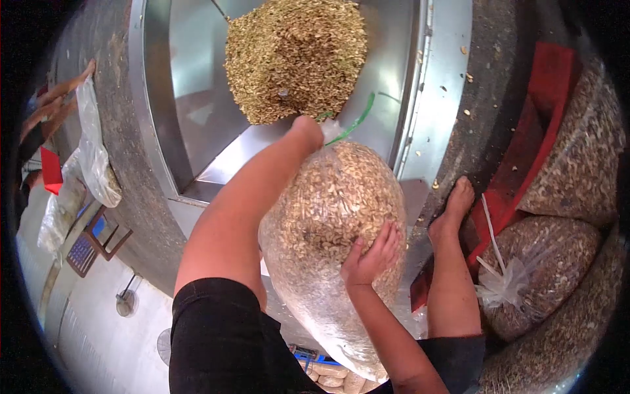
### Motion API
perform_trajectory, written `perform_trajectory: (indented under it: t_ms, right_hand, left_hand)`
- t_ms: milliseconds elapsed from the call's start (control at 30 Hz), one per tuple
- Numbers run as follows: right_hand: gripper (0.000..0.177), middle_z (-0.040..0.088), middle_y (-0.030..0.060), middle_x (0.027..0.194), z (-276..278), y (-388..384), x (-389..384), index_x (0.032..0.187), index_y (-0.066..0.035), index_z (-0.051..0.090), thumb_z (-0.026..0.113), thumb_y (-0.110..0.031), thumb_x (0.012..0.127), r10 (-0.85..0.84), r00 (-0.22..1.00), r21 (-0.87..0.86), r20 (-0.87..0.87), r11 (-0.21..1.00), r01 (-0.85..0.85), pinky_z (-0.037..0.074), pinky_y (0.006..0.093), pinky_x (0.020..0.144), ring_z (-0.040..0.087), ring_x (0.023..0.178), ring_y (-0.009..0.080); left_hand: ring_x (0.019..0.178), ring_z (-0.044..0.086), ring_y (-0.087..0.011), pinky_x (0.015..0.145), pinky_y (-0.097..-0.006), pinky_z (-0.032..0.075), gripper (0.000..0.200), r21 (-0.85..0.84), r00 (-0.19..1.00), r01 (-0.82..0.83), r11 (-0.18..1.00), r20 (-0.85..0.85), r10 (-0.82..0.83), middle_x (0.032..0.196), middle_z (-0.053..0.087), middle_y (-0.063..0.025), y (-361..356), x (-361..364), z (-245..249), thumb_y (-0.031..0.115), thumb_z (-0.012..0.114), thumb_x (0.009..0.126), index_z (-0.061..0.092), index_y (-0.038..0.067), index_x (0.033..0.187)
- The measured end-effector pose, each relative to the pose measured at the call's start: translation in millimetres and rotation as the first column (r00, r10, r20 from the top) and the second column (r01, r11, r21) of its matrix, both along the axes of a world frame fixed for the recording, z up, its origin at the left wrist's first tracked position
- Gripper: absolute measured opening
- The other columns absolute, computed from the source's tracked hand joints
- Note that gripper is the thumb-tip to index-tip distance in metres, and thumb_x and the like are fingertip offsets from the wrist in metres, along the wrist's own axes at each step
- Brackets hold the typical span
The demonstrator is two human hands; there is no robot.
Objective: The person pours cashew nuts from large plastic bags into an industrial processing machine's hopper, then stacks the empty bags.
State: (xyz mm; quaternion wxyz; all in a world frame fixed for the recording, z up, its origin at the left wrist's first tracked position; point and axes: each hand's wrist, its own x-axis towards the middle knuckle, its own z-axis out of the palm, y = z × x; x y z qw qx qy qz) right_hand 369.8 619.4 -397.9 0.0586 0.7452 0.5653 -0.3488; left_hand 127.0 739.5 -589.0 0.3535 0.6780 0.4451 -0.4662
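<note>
A big clear plastic bag (335, 210), full of small tan dried pieces, stands bulging in front of me. My left hand (310, 133) is closed at the bag's gathered neck, its fingers mostly hidden, beside a loose green tie strip (357, 121). Fingers spread, my right hand (374, 257) lies flat against the bag's near side. Just beyond the neck, a heap of similar tan pieces (298, 56) is piled in a shiny metal trough (197, 72).
At right, a red metal frame (525, 144) borders several filled bags (545, 262). My bare foot (462, 196) is beside it. Scattered pieces lie along the trough's right side. At left, another person's arm (59, 88) is near a clear plastic sheet (95, 144) and a brown chair (98, 243).
</note>
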Motion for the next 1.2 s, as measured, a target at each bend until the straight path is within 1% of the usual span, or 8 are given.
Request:
perform_trajectory:
  t_ms: [533,633,800,900,933,967,1033,1200]
  right_hand:
    - [0.071,0.028,0.0184,0.148,-2.2,-4.1,-3.5,0.145,-0.008,0.028,0.047,-0.044,0.086,-0.019,0.997,0.016,-0.071,1.000,0.020,0.008,0.0597,0.107,0.021,0.137,0.0393]
    - [0.064,0.027,0.0185,0.148,7.7,-3.1,-5.0,0.145,-0.011,0.027,0.045,-0.038,0.090,-0.007,0.997,0.041,-0.081,0.999,0.011,0.009,0.0580,0.108,0.019,0.138,0.0378]
    - [0.065,0.024,0.0199,0.150,19.6,-0.6,0.9,0.146,-0.011,0.024,0.040,-0.045,0.093,0.140,0.982,-0.045,0.129,0.990,-0.135,0.013,0.0534,0.112,0.016,0.139,0.0397]
    - [0.068,0.035,0.0185,0.145,95.0,52.6,21.5,0.146,-0.012,0.027,0.028,-0.056,0.093,0.446,0.890,-0.476,-0.099,0.764,-0.436,0.033,0.0437,0.106,0.039,0.130,0.0356]
    - [0.066,0.044,0.0190,0.137,93.0,41.6,53.3,0.140,-0.010,0.036,0.029,-0.056,0.093,0.512,0.828,-0.420,-0.229,0.715,-0.559,0.036,0.0434,0.104,0.044,0.124,0.0362]
    - [0.065,0.052,0.0195,0.130,85.4,43.3,74.5,0.135,-0.008,0.045,0.030,-0.056,0.093,0.578,0.737,-0.347,-0.349,0.651,-0.675,0.039,0.0430,0.101,0.049,0.119,0.0367]
    - [0.059,0.064,0.0194,0.109,198.6,71.9,77.2,0.116,-0.004,0.061,0.037,-0.053,0.093,0.478,0.804,-0.346,-0.354,0.731,-0.587,0.044,0.0427,0.091,0.058,0.105,0.0376]
    - [0.037,0.057,0.0019,0.073,422.6,53.0,99.9,0.086,-0.003,0.063,0.055,-0.039,0.093,0.209,0.687,-0.259,-0.696,0.819,-0.512,0.044,0.0289,0.063,0.053,0.067,0.0128]
  left_hand:
    - [0.089,0.064,-0.0323,0.077,-0.0459,0.049,0.037,0.156,0.940,-0.342,0.927,0.039,0.340,0.095,0.068,-0.0130,-36.3,-27.9,32.2,0.043,0.044,0.091,0.066,0.014,0.101]
    - [0.090,0.060,-0.0411,0.077,-0.0476,0.048,0.040,0.363,0.479,-0.856,0.368,0.292,0.828,0.094,0.065,-0.0197,-77.5,-18.1,105.2,0.041,0.043,0.094,0.058,0.008,0.109]
    - [0.105,0.054,-0.0384,0.089,-0.0444,0.044,0.060,0.128,0.298,-0.951,0.281,0.141,0.944,0.112,0.056,-0.0236,-206.5,16.7,279.3,0.054,0.056,0.080,0.060,0.004,0.113]
    - [0.112,0.046,-0.0352,0.090,-0.0416,0.044,0.049,0.373,0.491,-0.817,0.439,0.054,0.869,0.122,0.042,-0.0229,-271.6,10.8,398.1,0.045,0.060,0.078,0.063,0.007,0.108]
    - [0.088,0.062,-0.0398,0.078,-0.0459,0.049,0.038,0.196,0.245,-0.953,0.233,0.040,0.969,0.093,0.065,-0.0214,-285.4,3.5,431.4,0.041,0.060,0.080,0.070,0.006,0.090]
    - [0.105,0.058,-0.0371,0.085,-0.0433,0.048,0.051,0.114,0.211,-0.969,0.218,-0.071,0.975,0.115,0.059,-0.0224,-311.2,-14.9,439.1,0.043,0.062,0.078,0.061,0.008,0.115]
    - [0.081,0.062,-0.0395,0.074,-0.0481,0.049,0.039,0.378,0.164,-0.919,0.108,0.118,0.979,0.084,0.065,-0.0194,-358.8,-31.3,479.0,0.043,0.059,0.081,0.067,0.008,0.095]
    - [0.076,0.060,-0.0411,0.069,-0.0466,0.048,0.038,0.479,0.301,-0.869,0.122,0.317,0.899,0.077,0.063,-0.0202,-372.5,-76.1,564.4,0.042,0.060,0.082,0.065,0.004,0.083]
